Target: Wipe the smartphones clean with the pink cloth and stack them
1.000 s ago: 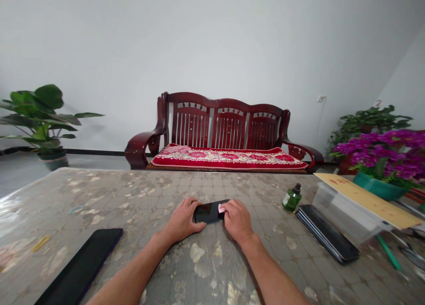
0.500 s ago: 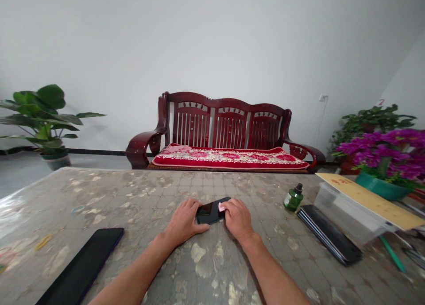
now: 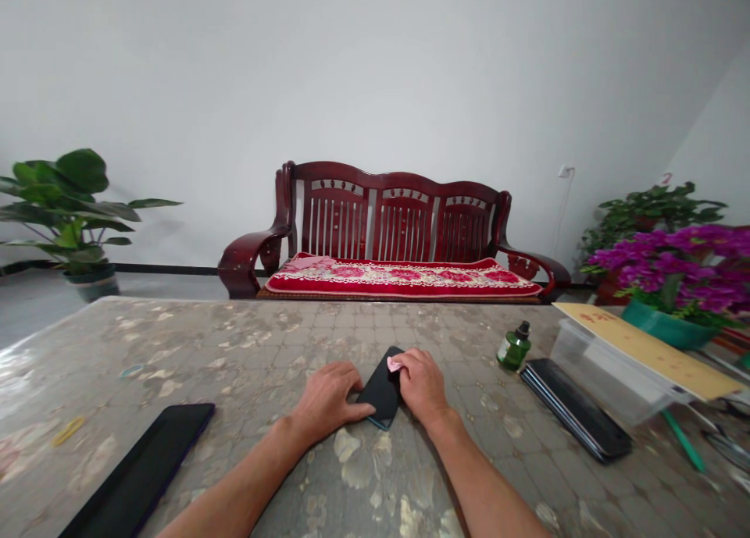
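A dark smartphone (image 3: 382, 393) lies at a slant on the patterned tabletop, screen up. My left hand (image 3: 333, 395) steadies its left side, the thumb on the lower left edge and the fingers near the upper left edge. In my right hand (image 3: 422, 383), closed at the phone's right side, is a small pink piece of cloth or tissue (image 3: 395, 363) pressed against the screen. Part of the cloth and the phone's right edge are hidden by the fingers.
A black tablet (image 3: 141, 468) lies at left, with a yellow band (image 3: 69, 431) beyond it. To the right are a green bottle (image 3: 514, 347), a stack of dark phones (image 3: 574, 409), a clear plastic box (image 3: 609, 374) and a green pen (image 3: 684, 442). A wooden bench (image 3: 404, 222) stands behind the table.
The phone has turned from lying mostly crosswise to pointing more away from me. My left hand has shifted slightly along its edge. The pink cloth remains in my right hand.
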